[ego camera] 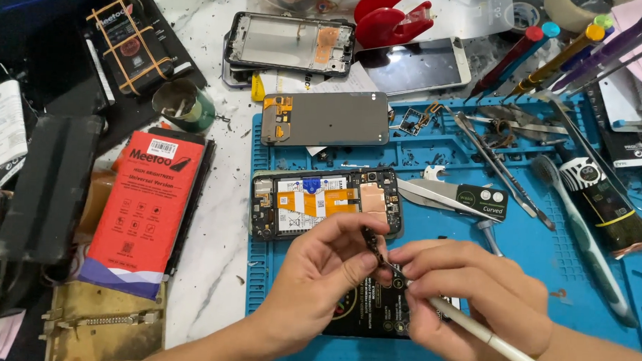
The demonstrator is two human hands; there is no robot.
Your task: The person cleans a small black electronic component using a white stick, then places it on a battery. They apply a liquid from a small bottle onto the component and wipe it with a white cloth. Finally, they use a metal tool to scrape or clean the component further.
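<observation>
My left hand (318, 273) pinches a small dark phone part (371, 240) between thumb and fingers, just below an opened phone (325, 200) with its battery, orange flex cables and copper patch exposed. My right hand (466, 299) grips a thin white-handled tool (486, 338) whose metal tip touches that small part. Both hands hover over a black card (373, 314) lying on the blue repair mat (545, 281).
A grey display panel (325, 118) lies above the opened phone. Curved tweezers (448, 199), a toothbrush (582, 232), and screwdrivers (553, 60) sit at right. A red box (146, 210), a phone frame (290, 44) and a red clamp (390, 19) lie on the marble surface.
</observation>
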